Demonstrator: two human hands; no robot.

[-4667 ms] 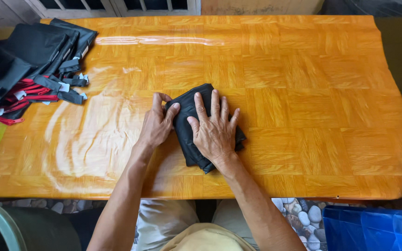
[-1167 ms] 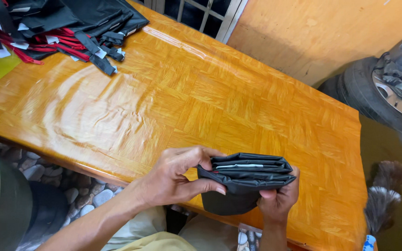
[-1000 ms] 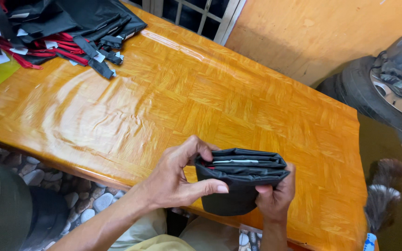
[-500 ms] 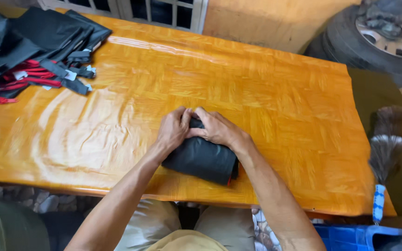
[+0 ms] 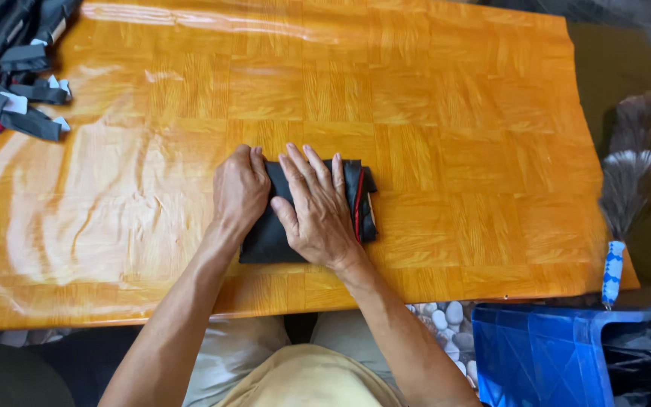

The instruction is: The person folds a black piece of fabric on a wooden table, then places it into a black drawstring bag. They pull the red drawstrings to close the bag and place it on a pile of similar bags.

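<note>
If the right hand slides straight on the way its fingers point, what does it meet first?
The right hand lies flat on the folded black fabric, fingers pointing to the table's far edge. Beyond the fabric's edge, only bare tabletop shows.

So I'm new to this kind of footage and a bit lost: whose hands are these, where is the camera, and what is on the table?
The camera sits on a person's head and looks down, so the two bare arms coming from the bottom edge are that person's own. There is no machine here. The left hand and the right hand both lie flat on a folded black cloth item with a red stripe along its right edge, pressing it onto the glossy orange wooden table. Neither hand grips it. At the table's far left lies a pile of black and red fabric pieces. Right of the table are a feather duster and a blue plastic crate.
</note>
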